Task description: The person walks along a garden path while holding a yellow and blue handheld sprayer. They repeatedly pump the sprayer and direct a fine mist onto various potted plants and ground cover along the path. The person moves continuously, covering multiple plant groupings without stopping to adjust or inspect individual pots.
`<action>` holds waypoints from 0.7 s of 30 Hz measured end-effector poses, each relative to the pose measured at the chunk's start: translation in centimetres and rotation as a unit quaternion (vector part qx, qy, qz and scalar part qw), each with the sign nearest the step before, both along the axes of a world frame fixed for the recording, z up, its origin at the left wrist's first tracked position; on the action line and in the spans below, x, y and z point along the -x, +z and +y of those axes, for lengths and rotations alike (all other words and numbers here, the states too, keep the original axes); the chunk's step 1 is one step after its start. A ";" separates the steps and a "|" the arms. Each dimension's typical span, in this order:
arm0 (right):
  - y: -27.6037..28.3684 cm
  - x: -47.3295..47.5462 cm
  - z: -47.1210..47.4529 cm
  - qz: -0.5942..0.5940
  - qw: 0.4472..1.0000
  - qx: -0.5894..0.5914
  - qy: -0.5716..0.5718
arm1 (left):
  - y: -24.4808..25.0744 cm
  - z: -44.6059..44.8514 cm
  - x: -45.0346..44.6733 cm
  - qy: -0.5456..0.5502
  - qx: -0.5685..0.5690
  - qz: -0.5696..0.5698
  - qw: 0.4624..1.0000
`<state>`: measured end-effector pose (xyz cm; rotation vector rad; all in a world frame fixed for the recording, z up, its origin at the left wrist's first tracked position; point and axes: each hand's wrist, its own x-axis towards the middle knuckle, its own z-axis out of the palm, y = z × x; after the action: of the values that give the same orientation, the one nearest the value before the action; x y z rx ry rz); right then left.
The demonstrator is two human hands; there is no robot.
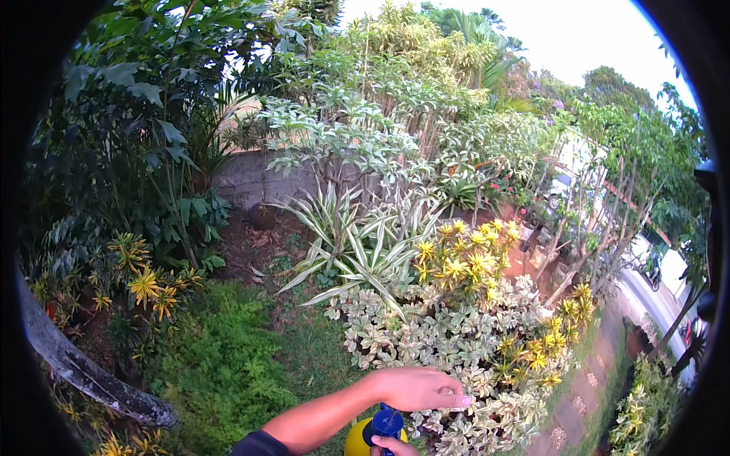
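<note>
My left hand (422, 389) reaches in from the lower left across the picture's bottom middle, its fingers curled above the variegated shrub (399, 325). I cannot tell whether anything lies between its fingertips. Just below it, my right hand (393, 447) shows only in part at the bottom rim, with its thumb against the blue cap or pump head (388, 423) of a yellow container (357, 438). Most of the container is hidden by the hands and the picture's edge.
Yellow-leaved crotons (467, 256) and a striped spiky plant (365, 251) stand ahead. Low feathery greenery (222, 353) and a leaning grey trunk (91, 370) are at left. A paved path (570, 410) runs along the right; a concrete wall (245, 176) stands behind.
</note>
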<state>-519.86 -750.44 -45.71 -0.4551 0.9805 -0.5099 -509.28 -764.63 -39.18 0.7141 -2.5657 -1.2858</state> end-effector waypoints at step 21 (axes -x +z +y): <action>-0.6 0.8 0.5 -0.020 0.988 0.102 0.112 | 2.7 5.3 -3.6 0.171 0.051 0.617 0.766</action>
<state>-520.71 -749.98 -46.27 -0.7269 0.8304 -0.4149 -505.70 -759.38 -36.48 0.1350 -1.3115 -0.9391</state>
